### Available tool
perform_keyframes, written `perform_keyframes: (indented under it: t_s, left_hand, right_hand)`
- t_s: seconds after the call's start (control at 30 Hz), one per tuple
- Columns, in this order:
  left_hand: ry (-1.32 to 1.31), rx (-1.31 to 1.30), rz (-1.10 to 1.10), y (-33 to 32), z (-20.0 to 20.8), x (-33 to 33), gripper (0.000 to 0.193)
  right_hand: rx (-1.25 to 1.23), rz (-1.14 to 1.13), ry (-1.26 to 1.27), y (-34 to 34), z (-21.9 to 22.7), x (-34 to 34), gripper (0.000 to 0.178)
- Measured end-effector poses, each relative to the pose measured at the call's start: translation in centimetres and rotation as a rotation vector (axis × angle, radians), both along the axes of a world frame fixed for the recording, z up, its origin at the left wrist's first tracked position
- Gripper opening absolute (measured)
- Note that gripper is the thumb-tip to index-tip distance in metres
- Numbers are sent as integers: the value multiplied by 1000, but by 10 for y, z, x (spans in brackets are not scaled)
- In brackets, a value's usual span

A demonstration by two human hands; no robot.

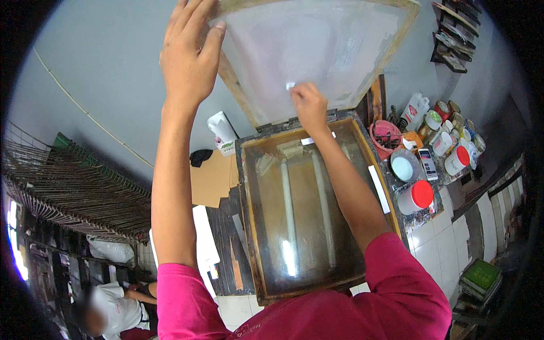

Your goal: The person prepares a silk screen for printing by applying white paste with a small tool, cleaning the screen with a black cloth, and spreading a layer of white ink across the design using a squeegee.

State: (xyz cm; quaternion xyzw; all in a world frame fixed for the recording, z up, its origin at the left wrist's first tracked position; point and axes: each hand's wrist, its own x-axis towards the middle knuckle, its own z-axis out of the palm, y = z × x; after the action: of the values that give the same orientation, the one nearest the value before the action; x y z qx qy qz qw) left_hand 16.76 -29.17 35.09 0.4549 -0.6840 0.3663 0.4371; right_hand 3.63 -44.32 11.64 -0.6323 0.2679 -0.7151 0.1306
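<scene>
A wooden-framed screen with pale, translucent mesh (340,51) stands tilted up on hinges at the far side of a glass-topped wooden box (303,215). My left hand (190,62) is raised at the screen's left edge, its thumb against the wooden frame and its fingers stretched upward along it. In front of the lower mesh my right hand (310,105) is closed, with a small white piece (290,85) showing at its fingertips; its kind is unclear. Through the glass, two long tube lamps (289,209) show inside the box. White strips (379,190) lie along the glass's edges.
Right of the box, a table holds a red-lidded tub (416,197), a bowl (403,168), a phone (428,164), a pink basket (385,136) and several jars. Brown cardboard (212,181) lies to the left. A rack (73,181) and a person (116,309) are farther left.
</scene>
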Motion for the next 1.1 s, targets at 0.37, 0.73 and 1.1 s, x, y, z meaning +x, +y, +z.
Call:
perform_keyframes:
  t_s: [0.37,0.73,1.1]
  left_hand:
    - [-20,15,-47,-1,3,-1,41]
    - [-9,23,-22,4,2,-2,41]
    - [-2,58,6,14,3,-8,41]
  right_hand:
    - [168,-16,11,-13,-10,-35,8]
    - [111,-52,-73,1,25,-40,7]
    - [8,-42,-191,18,89,-59,7]
